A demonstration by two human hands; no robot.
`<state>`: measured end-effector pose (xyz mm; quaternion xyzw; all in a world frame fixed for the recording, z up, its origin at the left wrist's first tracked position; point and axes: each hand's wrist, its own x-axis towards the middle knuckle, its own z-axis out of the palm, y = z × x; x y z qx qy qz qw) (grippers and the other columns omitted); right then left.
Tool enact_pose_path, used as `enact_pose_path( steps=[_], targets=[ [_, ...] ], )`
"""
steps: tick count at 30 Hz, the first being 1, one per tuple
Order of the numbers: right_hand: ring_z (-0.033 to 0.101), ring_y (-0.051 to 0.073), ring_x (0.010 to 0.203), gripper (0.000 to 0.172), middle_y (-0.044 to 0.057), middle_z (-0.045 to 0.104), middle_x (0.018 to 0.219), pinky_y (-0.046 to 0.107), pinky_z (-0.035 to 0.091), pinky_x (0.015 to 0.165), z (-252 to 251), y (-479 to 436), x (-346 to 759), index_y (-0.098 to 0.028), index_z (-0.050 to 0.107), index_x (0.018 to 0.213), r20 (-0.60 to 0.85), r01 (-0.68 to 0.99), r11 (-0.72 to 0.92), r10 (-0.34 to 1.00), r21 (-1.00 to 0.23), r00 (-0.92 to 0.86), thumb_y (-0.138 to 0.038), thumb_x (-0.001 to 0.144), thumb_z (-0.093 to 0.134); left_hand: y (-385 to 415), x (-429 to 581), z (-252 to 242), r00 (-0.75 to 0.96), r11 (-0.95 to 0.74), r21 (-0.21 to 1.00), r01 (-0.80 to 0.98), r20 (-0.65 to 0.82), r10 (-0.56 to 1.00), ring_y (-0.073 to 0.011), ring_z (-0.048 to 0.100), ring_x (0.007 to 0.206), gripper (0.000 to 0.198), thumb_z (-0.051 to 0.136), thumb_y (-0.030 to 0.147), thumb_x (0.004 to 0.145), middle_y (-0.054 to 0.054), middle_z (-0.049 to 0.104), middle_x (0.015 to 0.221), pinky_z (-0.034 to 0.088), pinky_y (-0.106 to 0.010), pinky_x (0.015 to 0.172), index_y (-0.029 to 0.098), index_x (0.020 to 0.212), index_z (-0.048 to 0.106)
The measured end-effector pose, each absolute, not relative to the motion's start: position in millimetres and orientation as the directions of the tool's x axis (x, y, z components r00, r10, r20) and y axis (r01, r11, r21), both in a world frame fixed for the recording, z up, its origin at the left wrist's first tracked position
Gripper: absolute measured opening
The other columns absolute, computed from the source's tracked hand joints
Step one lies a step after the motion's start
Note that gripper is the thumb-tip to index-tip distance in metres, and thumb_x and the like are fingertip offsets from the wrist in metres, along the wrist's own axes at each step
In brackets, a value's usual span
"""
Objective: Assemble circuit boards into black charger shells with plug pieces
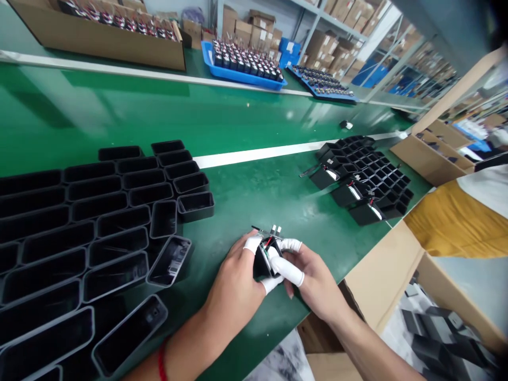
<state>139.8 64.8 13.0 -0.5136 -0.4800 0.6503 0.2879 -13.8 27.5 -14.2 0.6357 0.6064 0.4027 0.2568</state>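
Both of my hands meet over the green belt, low in the middle of the head view. My left hand wraps round a small black plastic case and wears white finger cots. My right hand pinches the same case from the right, also with white cots, its fingers on a part with red and black wires and metal tabs sticking out of the top. Just to the left lie several empty black cases in rows.
More black cases, some filled, sit grouped at the right. Blue trays of parts and a long cardboard box line the far side. Open cardboard boxes stand at my right. Another person in yellow is at the right edge.
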Motion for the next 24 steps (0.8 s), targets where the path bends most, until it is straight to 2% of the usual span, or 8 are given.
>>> enact_pose_path(
  steps=[5, 7, 11, 15, 17, 20, 21, 24],
  targets=[
    [0.061, 0.012, 0.058, 0.051, 0.0, 0.065, 0.074, 0.026, 0.053, 0.057, 8, 69, 158, -0.017, 0.065, 0.107, -0.358, 0.069, -0.352, 0.895, -0.933, -0.267, -0.063, 0.084, 0.067, 28, -13, -14, -0.062, -0.109, 0.812, 0.574, 0.175, 0.983, -0.0344, 0.066, 0.119, 0.066, 0.088, 0.018, 0.068, -0.022, 0.069, 0.124, 0.058, -0.045, 0.1, 0.009, 0.125, 0.056],
    [0.061, 0.011, 0.062, 0.051, 0.0, 0.066, 0.077, 0.025, 0.053, 0.064, 12, 68, 161, -0.018, 0.065, 0.113, -0.349, 0.094, -0.336, 0.896, -0.937, -0.274, -0.059, 0.085, 0.069, 27, -12, -15, -0.062, -0.107, 0.806, 0.582, 0.175, 0.983, -0.0341, 0.066, 0.12, 0.065, 0.087, 0.02, 0.069, -0.023, 0.068, 0.126, 0.058, -0.045, 0.1, 0.009, 0.125, 0.055],
    [0.052, 0.012, 0.057, 0.059, -0.001, 0.062, 0.069, 0.024, 0.048, 0.056, 19, 68, 147, -0.017, 0.062, 0.123, -0.364, 0.24, -0.294, 0.868, -0.925, -0.337, -0.061, 0.085, 0.068, 26, -11, -16, -0.064, -0.12, 0.798, 0.591, 0.194, 0.979, -0.0341, 0.065, 0.121, 0.065, 0.085, 0.016, 0.069, -0.023, 0.069, 0.125, 0.057, -0.044, 0.101, 0.008, 0.125, 0.054],
    [0.058, 0.015, 0.074, 0.053, 0.004, 0.067, 0.088, 0.028, 0.053, 0.074, 14, 69, 129, -0.017, 0.065, 0.112, -0.288, 0.25, -0.219, 0.915, -0.943, -0.281, -0.061, 0.082, 0.07, 27, -13, -17, -0.054, -0.127, 0.798, 0.589, 0.196, 0.979, -0.0331, 0.064, 0.123, 0.067, 0.084, 0.009, 0.067, -0.022, 0.068, 0.127, 0.056, -0.042, 0.103, 0.01, 0.127, 0.053],
    [0.054, 0.012, 0.059, 0.053, 0.0, 0.064, 0.077, 0.026, 0.051, 0.061, 11, 68, 128, -0.018, 0.064, 0.11, -0.311, 0.237, -0.253, 0.915, -0.938, -0.257, -0.061, 0.08, 0.071, 27, -14, -16, -0.046, -0.119, 0.799, 0.589, 0.18, 0.983, -0.0331, 0.063, 0.124, 0.066, 0.085, 0.01, 0.068, -0.022, 0.067, 0.128, 0.056, -0.043, 0.103, 0.01, 0.126, 0.053],
    [0.039, 0.008, 0.039, 0.052, -0.006, 0.05, 0.057, 0.021, 0.035, 0.038, 9, 66, 133, -0.017, 0.064, 0.101, -0.387, 0.236, -0.331, 0.885, -0.914, -0.259, -0.067, 0.086, 0.06, 27, -13, -15, -0.043, -0.106, 0.803, 0.587, 0.161, 0.986, -0.0329, 0.063, 0.124, 0.065, 0.085, 0.012, 0.069, -0.021, 0.068, 0.128, 0.057, -0.044, 0.102, 0.011, 0.126, 0.053],
    [0.037, 0.008, 0.04, 0.051, -0.006, 0.048, 0.057, 0.021, 0.032, 0.037, 10, 66, 134, -0.017, 0.064, 0.099, -0.401, 0.243, -0.342, 0.877, -0.908, -0.264, -0.067, 0.087, 0.059, 27, -13, -15, -0.044, -0.11, 0.802, 0.587, 0.167, 0.985, -0.0328, 0.063, 0.124, 0.065, 0.084, 0.012, 0.069, -0.021, 0.068, 0.128, 0.057, -0.044, 0.102, 0.011, 0.126, 0.053],
    [0.047, 0.01, 0.056, 0.047, -0.003, 0.054, 0.067, 0.022, 0.044, 0.052, 14, 67, 131, -0.017, 0.065, 0.101, -0.365, 0.222, -0.311, 0.89, -0.924, -0.273, -0.06, 0.082, 0.07, 26, -12, -16, -0.047, -0.138, 0.789, 0.599, 0.207, 0.977, -0.033, 0.063, 0.124, 0.064, 0.083, 0.009, 0.07, -0.022, 0.067, 0.128, 0.057, -0.043, 0.102, 0.01, 0.126, 0.053]
  ],
)
